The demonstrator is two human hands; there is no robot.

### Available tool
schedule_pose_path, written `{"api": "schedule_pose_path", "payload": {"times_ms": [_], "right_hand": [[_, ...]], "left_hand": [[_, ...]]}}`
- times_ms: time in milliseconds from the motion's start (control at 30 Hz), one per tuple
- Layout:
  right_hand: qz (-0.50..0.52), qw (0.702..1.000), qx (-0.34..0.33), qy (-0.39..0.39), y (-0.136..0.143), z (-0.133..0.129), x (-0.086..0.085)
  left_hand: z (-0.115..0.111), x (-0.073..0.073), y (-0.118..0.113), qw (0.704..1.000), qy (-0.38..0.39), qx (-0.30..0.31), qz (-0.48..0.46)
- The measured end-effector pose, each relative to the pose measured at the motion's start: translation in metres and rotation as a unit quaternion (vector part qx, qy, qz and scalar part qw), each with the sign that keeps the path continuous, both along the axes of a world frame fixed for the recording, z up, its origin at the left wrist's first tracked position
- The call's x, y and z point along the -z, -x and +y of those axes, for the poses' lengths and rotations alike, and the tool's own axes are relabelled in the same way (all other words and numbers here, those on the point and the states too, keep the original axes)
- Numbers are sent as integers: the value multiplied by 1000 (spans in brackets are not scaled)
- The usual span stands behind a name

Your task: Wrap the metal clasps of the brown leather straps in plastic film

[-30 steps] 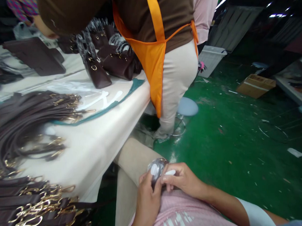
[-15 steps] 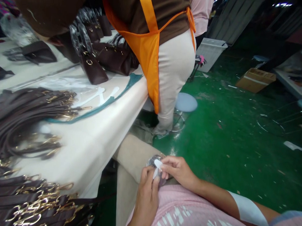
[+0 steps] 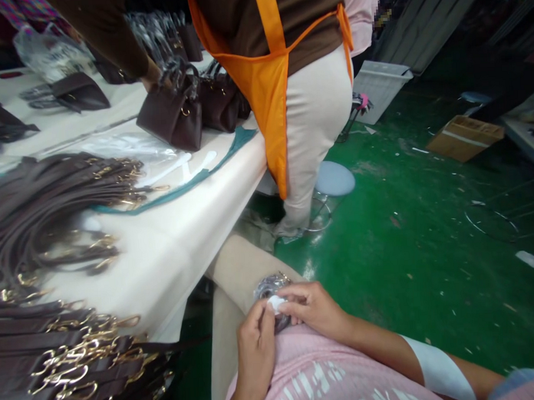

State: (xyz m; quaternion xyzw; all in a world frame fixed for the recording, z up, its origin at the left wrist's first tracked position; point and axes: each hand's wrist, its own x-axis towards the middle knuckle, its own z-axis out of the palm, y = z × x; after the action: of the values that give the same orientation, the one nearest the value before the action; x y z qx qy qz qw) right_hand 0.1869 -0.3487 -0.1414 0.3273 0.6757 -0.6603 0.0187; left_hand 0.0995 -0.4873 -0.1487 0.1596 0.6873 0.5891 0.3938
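While the left hand [image 3: 255,342] pinches a white tab [image 3: 276,304] between thumb and fingertips, the right hand [image 3: 313,307] pinches it from the other side. Neither is spread; fingers curled, tips nearly meeting at the tab. Tab sits just over a plastic-wrapped dark coil [image 3: 266,287] on the lap [image 3: 241,263], near centre. Can't tell if the lower fingers also bear on the coil; part of it is hidden behind the hands. On the left, the white-covered table [image 3: 167,245] carries brown straps [image 3: 54,180] with gold snap hooks [image 3: 81,344]. Farther along: teal strip [image 3: 173,194], then dark brown handbags [image 3: 172,115]. Co-worker [image 3: 318,103] in an orange apron [image 3: 269,111] stands at the far end, one arm reaching to the bags.
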Motion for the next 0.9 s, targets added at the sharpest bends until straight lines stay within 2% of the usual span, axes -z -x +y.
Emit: {"api": "schedule_pose_path", "payload": {"times_ms": [100,200,300,367,500,600,667,767,900], "right_hand": [[-16,1000,-5,16,1,3,2],[-24,997,-10,68,3,8,4],[-40,993,-16,114,5,12,4],[-55,990,-21,131,8,12,3],[-100,989,2,105,13,3,-5],[-87,995,20,49,13,-4,-9],[-58,998,20,23,12,-5,-8],[-26,999,13,39,8,-3,-6],[-1,999,7,41,8,0,-4]], "left_hand": [[-1,-3,-3,1000,8,-14,22],[0,-6,-6,998,12,-34,46],[-1,-7,-9,996,13,-24,84],[-3,-5,-11,990,7,-11,141],[-7,4,-15,962,-17,-11,274],[-9,9,-14,948,-27,24,316],[-10,11,-12,959,-23,28,280],[-9,13,-5,991,-6,2,136],[-4,14,5,1000,17,2,-11]]}}
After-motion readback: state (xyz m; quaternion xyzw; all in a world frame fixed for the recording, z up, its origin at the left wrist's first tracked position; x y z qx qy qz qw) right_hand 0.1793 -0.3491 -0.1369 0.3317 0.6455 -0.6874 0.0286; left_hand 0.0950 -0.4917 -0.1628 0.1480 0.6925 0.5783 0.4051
